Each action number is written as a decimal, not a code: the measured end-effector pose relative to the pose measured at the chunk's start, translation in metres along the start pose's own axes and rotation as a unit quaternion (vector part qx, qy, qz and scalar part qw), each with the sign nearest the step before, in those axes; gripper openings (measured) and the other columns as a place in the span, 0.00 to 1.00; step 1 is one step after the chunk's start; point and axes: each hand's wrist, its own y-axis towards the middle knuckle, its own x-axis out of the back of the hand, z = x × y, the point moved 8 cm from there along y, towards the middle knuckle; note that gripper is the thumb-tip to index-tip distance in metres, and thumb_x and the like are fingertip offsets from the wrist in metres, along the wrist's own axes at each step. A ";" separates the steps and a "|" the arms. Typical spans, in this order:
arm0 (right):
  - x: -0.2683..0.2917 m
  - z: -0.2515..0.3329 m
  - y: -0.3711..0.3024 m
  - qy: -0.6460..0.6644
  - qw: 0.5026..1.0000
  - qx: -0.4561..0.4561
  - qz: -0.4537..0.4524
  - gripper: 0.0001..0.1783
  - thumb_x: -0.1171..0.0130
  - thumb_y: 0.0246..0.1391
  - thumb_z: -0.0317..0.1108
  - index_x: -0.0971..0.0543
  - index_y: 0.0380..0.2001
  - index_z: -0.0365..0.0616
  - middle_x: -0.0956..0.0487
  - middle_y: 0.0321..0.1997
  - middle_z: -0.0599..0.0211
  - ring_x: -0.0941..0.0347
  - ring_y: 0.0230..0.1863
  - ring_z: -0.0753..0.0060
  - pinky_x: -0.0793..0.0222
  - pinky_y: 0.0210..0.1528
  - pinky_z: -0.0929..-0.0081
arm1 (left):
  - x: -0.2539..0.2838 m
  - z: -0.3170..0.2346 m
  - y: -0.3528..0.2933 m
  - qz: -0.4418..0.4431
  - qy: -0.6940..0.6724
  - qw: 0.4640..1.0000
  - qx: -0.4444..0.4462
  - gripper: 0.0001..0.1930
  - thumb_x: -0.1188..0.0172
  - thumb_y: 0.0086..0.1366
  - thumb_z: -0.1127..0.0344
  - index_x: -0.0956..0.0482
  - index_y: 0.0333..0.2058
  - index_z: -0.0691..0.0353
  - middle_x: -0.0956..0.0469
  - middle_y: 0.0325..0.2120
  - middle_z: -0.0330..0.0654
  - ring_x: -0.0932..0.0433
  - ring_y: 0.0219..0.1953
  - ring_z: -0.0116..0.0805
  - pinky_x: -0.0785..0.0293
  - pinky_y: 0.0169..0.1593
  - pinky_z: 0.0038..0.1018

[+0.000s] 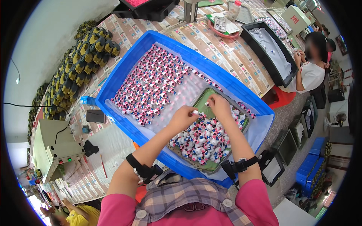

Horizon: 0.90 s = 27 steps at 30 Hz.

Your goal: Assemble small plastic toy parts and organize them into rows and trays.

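Note:
My left hand [183,118] is closed in a pinch on a small white figurine [195,112], above the upper left of a green tray [244,126]. Close by on the right, my right hand [220,107] pinches another tiny white piece [207,104], mostly covered by the fingers. A heap of loose white, pink and blue figurines [205,140] fills the near part of the tray. The tray rests in a large blue bin [132,130], whose far left holds many similar figurines [151,81] standing in close rows on a translucent sheet [184,94].
Black-and-yellow pieces [81,60] are piled at the left, beyond a phone [95,116] and a beige machine [56,150]. A black tray [264,52] lies at the far right, near a seated co-worker [313,64]. A bottle [233,10] stands at the back.

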 end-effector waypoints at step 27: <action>-0.021 0.083 0.089 -0.185 0.946 0.229 -0.133 0.08 0.47 0.43 0.29 0.30 0.31 0.45 0.29 0.30 0.64 0.27 0.34 0.62 0.29 0.35 0.65 | 0.069 0.014 0.110 -0.223 0.133 0.966 -0.002 0.11 0.45 0.54 0.68 0.24 0.36 0.64 0.28 0.37 0.51 0.25 0.36 0.49 0.28 0.39 0.39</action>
